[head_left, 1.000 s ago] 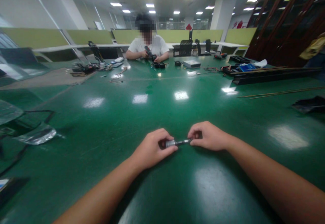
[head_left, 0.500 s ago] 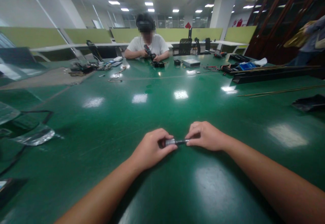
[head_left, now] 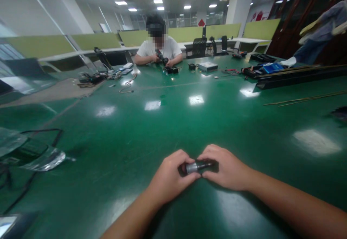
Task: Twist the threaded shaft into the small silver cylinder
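A slim pen-like tool (head_left: 192, 168) with a silver barrel and a thin black, pointed front part lies level, just over the green table. My left hand (head_left: 173, 176) is closed on the silver barrel between thumb and fingers; the barrel's rear end is partly hidden in that hand. My right hand (head_left: 227, 168) is curled around the black part close to the barrel, thumb below and fingers above. The black tip points into the hollow of my right hand. Both hands' fingertips nearly meet; whether the right ones press on the tool is hard to see.
The glossy green table (head_left: 141, 130) spreads ahead. A clear plastic object (head_left: 40, 156) and black cable (head_left: 24, 188) lie left. A person (head_left: 159, 49) across the table handles a dark power tool (head_left: 162, 56). Long dark rails (head_left: 292, 78) and thin rods (head_left: 303, 99) lie right.
My right hand's fingertips have moved from the tool's tip along the black part toward the silver barrel and my left hand. The view has shifted slightly; a person at far right has moved.
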{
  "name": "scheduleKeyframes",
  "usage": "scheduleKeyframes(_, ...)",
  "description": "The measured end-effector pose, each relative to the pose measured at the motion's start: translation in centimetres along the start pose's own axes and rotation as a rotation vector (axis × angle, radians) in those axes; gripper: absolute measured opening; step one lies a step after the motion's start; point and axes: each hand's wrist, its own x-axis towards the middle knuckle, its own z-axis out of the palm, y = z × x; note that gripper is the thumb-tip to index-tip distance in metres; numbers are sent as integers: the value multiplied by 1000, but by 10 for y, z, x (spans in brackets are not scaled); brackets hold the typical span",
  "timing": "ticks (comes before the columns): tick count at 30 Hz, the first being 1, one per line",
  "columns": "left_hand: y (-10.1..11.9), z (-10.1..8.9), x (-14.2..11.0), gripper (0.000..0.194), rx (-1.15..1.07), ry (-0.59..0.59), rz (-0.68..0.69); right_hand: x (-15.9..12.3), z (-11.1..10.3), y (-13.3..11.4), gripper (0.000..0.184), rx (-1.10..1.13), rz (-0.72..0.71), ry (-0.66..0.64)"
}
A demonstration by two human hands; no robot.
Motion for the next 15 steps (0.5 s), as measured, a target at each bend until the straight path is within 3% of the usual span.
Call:
scheduleKeyframes(9,2,-7,0,15,-1,-28,-39,4,-7,-6,33,116,72,9)
scheduleKeyframes(15,0,-2,1,13,54,-13,16,5,-2,-1,30,31,-20,26)
